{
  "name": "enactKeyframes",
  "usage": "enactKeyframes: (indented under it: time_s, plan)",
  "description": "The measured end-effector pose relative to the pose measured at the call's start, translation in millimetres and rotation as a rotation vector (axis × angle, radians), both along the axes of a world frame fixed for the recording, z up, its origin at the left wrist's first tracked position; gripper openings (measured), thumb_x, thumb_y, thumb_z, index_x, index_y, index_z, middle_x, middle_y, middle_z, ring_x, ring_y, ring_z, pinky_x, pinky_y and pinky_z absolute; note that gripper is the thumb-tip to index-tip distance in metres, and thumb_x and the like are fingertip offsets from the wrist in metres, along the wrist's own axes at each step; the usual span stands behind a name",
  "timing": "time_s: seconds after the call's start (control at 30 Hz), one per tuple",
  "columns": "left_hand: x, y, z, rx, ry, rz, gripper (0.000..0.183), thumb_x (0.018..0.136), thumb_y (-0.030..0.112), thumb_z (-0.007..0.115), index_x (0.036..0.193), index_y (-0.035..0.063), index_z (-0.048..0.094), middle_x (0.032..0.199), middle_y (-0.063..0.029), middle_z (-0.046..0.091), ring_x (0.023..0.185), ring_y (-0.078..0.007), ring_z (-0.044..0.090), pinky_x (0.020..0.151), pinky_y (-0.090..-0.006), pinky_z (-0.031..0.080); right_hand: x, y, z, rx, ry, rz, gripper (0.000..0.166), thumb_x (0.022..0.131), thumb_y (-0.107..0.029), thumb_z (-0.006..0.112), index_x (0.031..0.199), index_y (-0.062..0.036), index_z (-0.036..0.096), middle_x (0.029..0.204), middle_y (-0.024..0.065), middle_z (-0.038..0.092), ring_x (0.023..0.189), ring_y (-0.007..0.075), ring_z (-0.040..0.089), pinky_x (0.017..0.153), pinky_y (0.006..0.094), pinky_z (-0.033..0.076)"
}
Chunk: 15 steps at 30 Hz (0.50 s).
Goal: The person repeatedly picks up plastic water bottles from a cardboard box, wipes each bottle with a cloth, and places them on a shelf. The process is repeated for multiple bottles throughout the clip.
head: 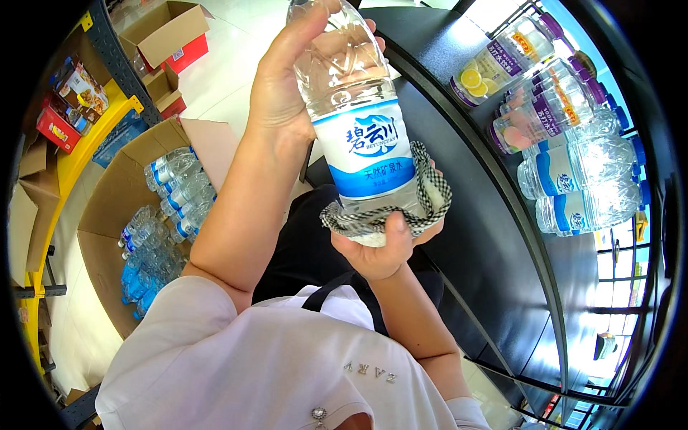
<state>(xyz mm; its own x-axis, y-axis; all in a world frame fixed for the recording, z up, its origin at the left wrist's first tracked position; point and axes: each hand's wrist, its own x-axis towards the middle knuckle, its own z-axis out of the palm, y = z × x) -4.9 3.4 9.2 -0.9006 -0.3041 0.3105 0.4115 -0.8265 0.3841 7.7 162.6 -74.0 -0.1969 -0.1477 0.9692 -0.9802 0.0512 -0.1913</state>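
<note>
A clear plastic water bottle (pixel 368 156) with a blue-and-white printed label is tilted in front of my chest. My left hand (pixel 285 75) wraps around its upper part, fingers showing through the clear plastic. The neck end runs past the top edge of the picture, so any cap is hidden. Under the base, my right hand (pixel 384 250) holds a white cloth (pixel 432 188) with a black-and-white checked border. That cloth cups the bottom of the bottle and rises along its right side.
On the right, a black shelf (pixel 473 209) bears several blue-capped water bottles (pixel 583 207) and purple-capped soda water bottles (pixel 505 62). An open cardboard carton (pixel 107 258) with many bottles stands at left. Beyond it are a yellow-edged rack (pixel 59 199) and another open box (pixel 161 35).
</note>
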Motion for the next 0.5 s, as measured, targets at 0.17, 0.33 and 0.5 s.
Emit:
enactKeyframes:
  time_s: [0.17, 0.33, 0.5]
  plan:
    - [4, 12, 6, 0.085, 0.120, 0.015, 0.035, 0.082, 0.033, 0.055, 0.109, 0.0102, 0.050, 0.100, -0.0171, 0.058, 0.086, -0.0283, 0.059, 0.073, -0.0419, 0.051, 0, 2, -10, -0.071, -0.101, -0.012, 0.070, 0.082, -0.045, 0.053, 0.132, -0.0071, 0.022, 0.126, 0.0281, 0.024, 0.114, 0.0451, 0.034, 0.095, 0.0517, 0.031]
    - [0, 12, -1, 0.001, 0.274, 0.108, 0.051, 0.082, 0.039, 0.052, 0.123, 0.0099, 0.042, 0.105, -0.0153, 0.056, 0.094, -0.0308, 0.057, 0.080, -0.0448, 0.047, 12, -4, 2, -0.082, -0.331, -0.076, 0.072, 0.085, -0.042, 0.043, 0.130, 0.0049, 0.014, 0.126, 0.0250, 0.026, 0.117, 0.0359, 0.033, 0.096, 0.0475, 0.028]
    - [2, 12, 2, -0.085, 0.487, 0.085, 0.058, 0.082, 0.038, 0.053, 0.129, 0.0098, 0.034, 0.112, -0.0161, 0.051, 0.101, -0.0327, 0.053, 0.086, -0.0470, 0.043, 26, -4, 25, -0.430, -1.076, 0.610, 0.071, 0.084, -0.042, 0.045, 0.133, -0.0032, 0.011, 0.124, 0.0200, 0.032, 0.108, 0.0330, 0.047, 0.081, 0.0434, 0.048]
